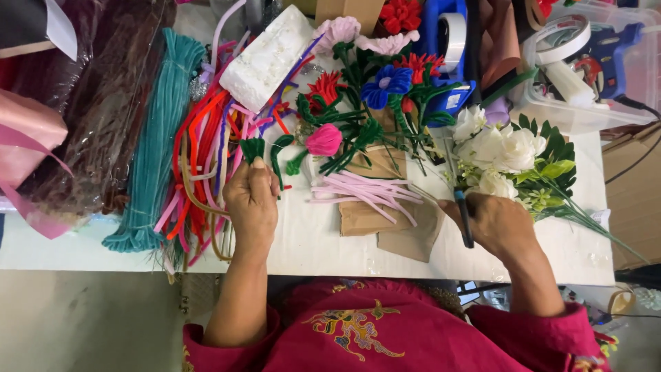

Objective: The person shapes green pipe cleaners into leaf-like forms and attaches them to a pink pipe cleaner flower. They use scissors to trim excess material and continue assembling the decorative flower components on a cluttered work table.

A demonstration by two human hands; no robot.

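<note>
White table (317, 241), near edge bare at lower centre; back half crowded. Left hand (252, 203), centre-left, fingers pinched on a green pipe-cleaner leaf (253, 147) beside the multicoloured pipe-cleaner heap (206, 145). Right hand (497, 222), centre-right, clenched around dark scissors (465, 219), below white artificial roses (499, 148). Pale pink pipe cleaners (365, 191) lie between the hands. Clear bin (585, 114) upper right.

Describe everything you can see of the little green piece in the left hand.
The green piece looks like fuzzy pipe cleaner bent into a small leaf or fan shape. It stands upright, pinched between the fingertips of the left hand, held just above the white table beside the pile of coloured pipe cleaners. Its lower end is hidden by the fingers.
</note>
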